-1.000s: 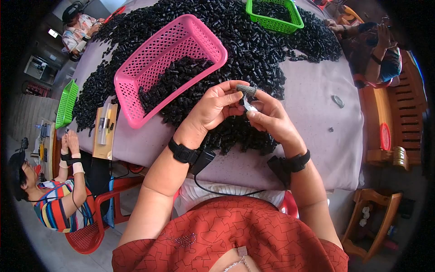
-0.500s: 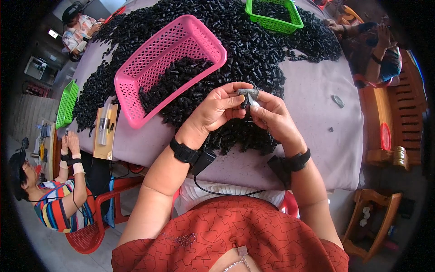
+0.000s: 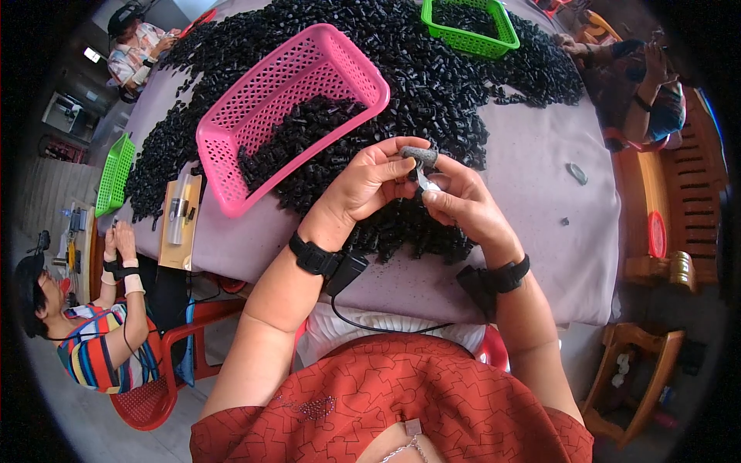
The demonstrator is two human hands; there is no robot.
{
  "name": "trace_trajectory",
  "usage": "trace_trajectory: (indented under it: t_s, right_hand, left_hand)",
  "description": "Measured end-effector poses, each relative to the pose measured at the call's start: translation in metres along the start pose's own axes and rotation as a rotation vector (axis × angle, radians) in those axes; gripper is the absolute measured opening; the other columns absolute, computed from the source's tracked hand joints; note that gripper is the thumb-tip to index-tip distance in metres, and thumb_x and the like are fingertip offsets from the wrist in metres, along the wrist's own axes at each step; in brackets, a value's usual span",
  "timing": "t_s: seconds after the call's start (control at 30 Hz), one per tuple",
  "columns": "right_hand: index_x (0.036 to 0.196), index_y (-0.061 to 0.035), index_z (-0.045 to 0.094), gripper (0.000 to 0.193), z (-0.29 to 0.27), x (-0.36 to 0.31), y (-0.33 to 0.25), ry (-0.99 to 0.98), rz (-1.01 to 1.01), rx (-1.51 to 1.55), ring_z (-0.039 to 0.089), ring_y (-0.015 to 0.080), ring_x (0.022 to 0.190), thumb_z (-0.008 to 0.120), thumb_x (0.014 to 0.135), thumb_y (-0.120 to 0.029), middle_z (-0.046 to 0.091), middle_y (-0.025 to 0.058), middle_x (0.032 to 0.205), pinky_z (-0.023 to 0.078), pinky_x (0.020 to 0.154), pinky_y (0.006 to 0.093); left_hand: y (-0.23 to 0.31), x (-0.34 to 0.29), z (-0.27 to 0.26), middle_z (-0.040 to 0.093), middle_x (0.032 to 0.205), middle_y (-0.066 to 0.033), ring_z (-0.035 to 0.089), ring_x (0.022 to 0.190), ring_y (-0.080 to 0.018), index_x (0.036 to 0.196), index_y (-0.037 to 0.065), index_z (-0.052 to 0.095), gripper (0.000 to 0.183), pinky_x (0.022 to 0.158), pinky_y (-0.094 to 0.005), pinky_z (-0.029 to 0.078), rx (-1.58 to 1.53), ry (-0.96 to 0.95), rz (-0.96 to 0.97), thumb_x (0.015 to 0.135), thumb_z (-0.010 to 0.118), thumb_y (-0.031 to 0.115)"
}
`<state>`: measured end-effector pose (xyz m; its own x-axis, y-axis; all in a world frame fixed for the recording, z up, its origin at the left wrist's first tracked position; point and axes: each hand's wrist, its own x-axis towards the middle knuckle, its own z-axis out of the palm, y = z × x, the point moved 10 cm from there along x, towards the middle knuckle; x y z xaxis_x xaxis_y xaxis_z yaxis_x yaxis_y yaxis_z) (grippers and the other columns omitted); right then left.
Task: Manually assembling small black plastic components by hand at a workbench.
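Grey and rounded, one small piece (image 3: 417, 155) sits pinched in the left hand (image 3: 363, 189) fingers, raised above the tabletop (image 3: 532, 216). The right hand (image 3: 463, 208) fingers close on a thin silvery tool (image 3: 426, 180) touching it. Three baskets show: one pink basket (image 3: 289, 116) and two green baskets (image 3: 471, 23), among countless black pieces (image 3: 432, 85).

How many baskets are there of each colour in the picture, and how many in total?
Pink baskets: 1, the large one lying beside the left hand
Green baskets: 2, one at the far edge of the table and one at the table's left edge
Total: 3
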<state>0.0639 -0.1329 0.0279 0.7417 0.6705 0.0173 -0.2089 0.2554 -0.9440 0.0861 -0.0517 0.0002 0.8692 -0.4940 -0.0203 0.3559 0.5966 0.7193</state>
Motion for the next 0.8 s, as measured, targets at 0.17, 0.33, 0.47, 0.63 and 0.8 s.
trace_trajectory:
  t_s: [0.17,0.33,0.47,0.63,0.8]
  right_hand:
    - [0.131,-0.0035,0.049,0.042,-0.006,0.000,0.001,0.049,0.021,-0.006,0.041,0.0007,0.057,0.061,0.093,-0.015,0.054,-0.0061,0.076,0.031,0.047,0.0163]
    - [0.130,-0.0032,0.050,0.040,-0.011,0.000,0.002,0.058,0.009,-0.007,0.041,0.0006,0.056,0.061,0.093,-0.015,0.054,-0.0060,0.076,0.031,0.046,0.0163]
    - [0.136,-0.0028,0.044,0.048,-0.001,0.001,0.001,-0.029,-0.022,0.051,0.040,0.0009,0.056,0.061,0.092,-0.013,0.054,-0.0060,0.076,0.030,0.046,0.0165]
    - [0.138,-0.0028,0.042,0.051,0.001,0.000,-0.001,-0.023,0.007,0.022,0.041,0.0009,0.056,0.062,0.092,-0.013,0.054,-0.0063,0.076,0.031,0.047,0.0166]
    - [0.131,-0.0023,0.047,0.043,-0.001,0.000,-0.001,0.007,0.016,0.012,0.041,0.0008,0.057,0.062,0.092,-0.013,0.055,-0.0060,0.076,0.031,0.047,0.0161]
  left_hand:
    - [0.002,-0.001,0.006,0.065,0.103,-0.0043,0.064,0.077,-0.0091,0.127,0.003,0.052,0.039,0.068,-0.0216,0.056,0.024,-0.060,0.009,0.090,0.063,0.011]
    - [-0.002,0.001,0.004,0.065,0.103,-0.0048,0.064,0.076,-0.0089,0.127,0.003,0.052,0.039,0.067,-0.0212,0.057,0.032,-0.027,-0.006,0.090,0.063,0.010]
    - [0.001,0.001,0.001,0.066,0.100,-0.0049,0.066,0.073,-0.0104,0.125,0.004,0.053,0.036,0.066,-0.0236,0.059,-0.021,-0.026,-0.001,0.090,0.063,0.008]
    - [0.001,0.001,0.001,0.066,0.100,-0.0049,0.066,0.072,-0.0101,0.125,0.004,0.053,0.037,0.066,-0.0233,0.058,-0.001,-0.025,-0.003,0.090,0.063,0.008]
    - [0.001,0.000,0.001,0.064,0.103,-0.0047,0.064,0.076,-0.0089,0.127,0.002,0.051,0.040,0.067,-0.0213,0.056,0.034,-0.031,0.006,0.090,0.064,0.010]
